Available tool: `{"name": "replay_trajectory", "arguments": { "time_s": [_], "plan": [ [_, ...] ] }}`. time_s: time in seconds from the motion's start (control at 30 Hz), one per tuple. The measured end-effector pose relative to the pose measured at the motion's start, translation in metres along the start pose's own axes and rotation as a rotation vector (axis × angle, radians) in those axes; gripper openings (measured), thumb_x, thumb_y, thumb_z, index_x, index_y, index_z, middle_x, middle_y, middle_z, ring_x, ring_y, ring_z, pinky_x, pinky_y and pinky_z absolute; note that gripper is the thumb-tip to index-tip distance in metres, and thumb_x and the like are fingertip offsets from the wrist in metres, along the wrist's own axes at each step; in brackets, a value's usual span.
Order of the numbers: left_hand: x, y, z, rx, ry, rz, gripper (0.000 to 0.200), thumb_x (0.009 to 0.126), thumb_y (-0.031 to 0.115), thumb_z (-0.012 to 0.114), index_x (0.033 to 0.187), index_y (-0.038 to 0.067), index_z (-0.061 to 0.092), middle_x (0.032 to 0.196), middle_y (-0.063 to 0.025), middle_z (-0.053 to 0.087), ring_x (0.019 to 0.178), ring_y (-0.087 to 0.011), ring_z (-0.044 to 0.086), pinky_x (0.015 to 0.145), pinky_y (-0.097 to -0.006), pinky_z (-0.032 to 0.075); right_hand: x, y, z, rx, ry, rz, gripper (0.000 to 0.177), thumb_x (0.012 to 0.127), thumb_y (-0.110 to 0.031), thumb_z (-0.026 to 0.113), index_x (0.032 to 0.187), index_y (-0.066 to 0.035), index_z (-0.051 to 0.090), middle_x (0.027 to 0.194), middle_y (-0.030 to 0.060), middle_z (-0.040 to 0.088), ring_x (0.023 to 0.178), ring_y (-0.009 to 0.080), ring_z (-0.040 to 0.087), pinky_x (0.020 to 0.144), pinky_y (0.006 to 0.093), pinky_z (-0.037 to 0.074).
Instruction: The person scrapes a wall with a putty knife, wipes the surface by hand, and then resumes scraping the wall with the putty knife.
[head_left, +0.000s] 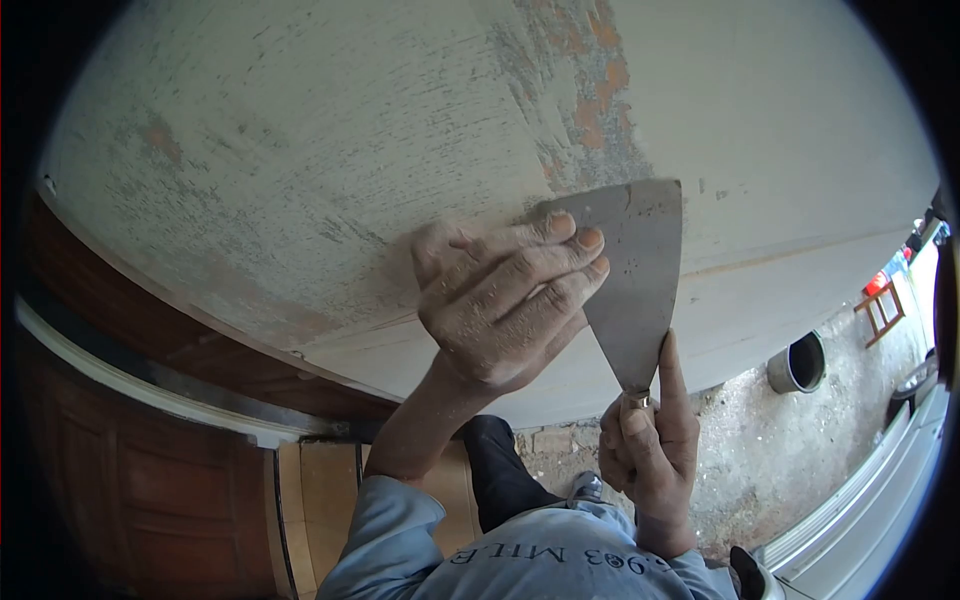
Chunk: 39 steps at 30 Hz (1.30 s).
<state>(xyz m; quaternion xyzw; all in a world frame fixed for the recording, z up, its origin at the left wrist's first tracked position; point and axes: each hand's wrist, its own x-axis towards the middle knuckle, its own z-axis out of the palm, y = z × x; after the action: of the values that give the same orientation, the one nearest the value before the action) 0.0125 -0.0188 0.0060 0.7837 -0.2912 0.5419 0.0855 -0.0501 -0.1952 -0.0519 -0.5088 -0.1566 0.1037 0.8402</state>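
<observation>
A wide metal putty knife lies flat against a white-coated panel with worn patches where reddish-brown shows through. My right hand grips the knife's handle at the bottom, index finger stretched up along the blade's edge. My left hand, dusty with white powder, presses its fingertips on the blade's left part and holds it to the surface. The blade's upper edge sits just below the reddish worn streak.
A dark brown wooden door and frame fill the lower left. On the rough concrete ground stand a grey bucket and a small red wooden frame. A white rail runs at the lower right.
</observation>
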Motion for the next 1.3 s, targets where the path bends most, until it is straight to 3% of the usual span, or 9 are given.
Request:
{"name": "replay_trajectory", "arguments": {
  "time_s": [0.33, 0.9, 1.0, 1.1, 1.2, 1.3],
  "plan": [
    [0.005, -0.001, 0.001, 0.027, 0.051, -0.015, 0.01, 0.069, 0.018, 0.073, 0.078, 0.017, 0.07, 0.081, 0.0077, 0.069, 0.084, -0.006, 0.064, 0.08, -0.0341, 0.03, 0.006, -0.004, 0.002, -0.024, -0.013, -0.019, 0.065, 0.093, -0.012, 0.047, 0.143, 0.003, 0.01, 0.069, 0.0014, 0.053, 0.052, 0.0023, 0.045, 0.046, 0.0171, 0.036],
    [0.006, 0.0, -0.003, 0.033, 0.042, -0.038, 0.011, 0.068, 0.013, 0.073, 0.077, 0.018, 0.069, 0.08, 0.0086, 0.069, 0.081, -0.0047, 0.063, 0.081, -0.0339, 0.028, 0.002, -0.002, 0.004, -0.043, -0.005, -0.02, 0.064, 0.094, -0.014, 0.047, 0.143, 0.005, 0.01, 0.065, -0.0004, 0.05, 0.053, 0.0024, 0.044, 0.049, 0.0171, 0.036],
    [-0.004, 0.002, -0.007, 0.064, 0.002, -0.024, 0.019, 0.066, 0.003, 0.066, 0.078, 0.018, 0.069, 0.084, 0.0057, 0.07, 0.085, -0.008, 0.065, 0.081, -0.0306, 0.036, -0.001, -0.001, 0.003, -0.069, -0.019, -0.031, 0.064, 0.094, -0.013, 0.046, 0.143, 0.004, 0.01, 0.065, -0.0001, 0.05, 0.052, 0.0025, 0.043, 0.048, 0.0175, 0.036],
    [0.007, -0.005, -0.006, 0.062, 0.03, 0.013, 0.02, 0.065, 0.002, 0.066, 0.077, 0.017, 0.069, 0.084, 0.0054, 0.07, 0.086, -0.0086, 0.065, 0.081, -0.0293, 0.036, 0.005, -0.001, 0.004, -0.074, -0.018, -0.043, 0.064, 0.094, -0.012, 0.046, 0.143, 0.004, 0.01, 0.065, -0.0001, 0.05, 0.052, 0.0025, 0.043, 0.047, 0.0179, 0.036],
    [0.006, -0.002, -0.005, 0.026, 0.059, -0.027, 0.011, 0.069, 0.013, 0.073, 0.079, 0.017, 0.07, 0.08, 0.0075, 0.069, 0.083, -0.0052, 0.064, 0.078, -0.0336, 0.029, 0.004, -0.004, 0.007, -0.045, 0.006, -0.019, 0.064, 0.094, -0.012, 0.047, 0.143, 0.004, 0.01, 0.065, -0.0001, 0.05, 0.052, 0.0027, 0.044, 0.047, 0.0179, 0.037],
    [-0.003, -0.001, -0.002, 0.01, 0.036, -0.025, 0.011, 0.069, 0.014, 0.073, 0.078, 0.018, 0.069, 0.08, 0.0076, 0.069, 0.083, -0.0049, 0.064, 0.077, -0.0339, 0.029, 0.001, 0.0, 0.004, -0.074, 0.011, -0.013, 0.064, 0.094, -0.014, 0.047, 0.143, 0.004, 0.01, 0.065, -0.0001, 0.05, 0.052, 0.0029, 0.044, 0.047, 0.0174, 0.037]
  ]
}}
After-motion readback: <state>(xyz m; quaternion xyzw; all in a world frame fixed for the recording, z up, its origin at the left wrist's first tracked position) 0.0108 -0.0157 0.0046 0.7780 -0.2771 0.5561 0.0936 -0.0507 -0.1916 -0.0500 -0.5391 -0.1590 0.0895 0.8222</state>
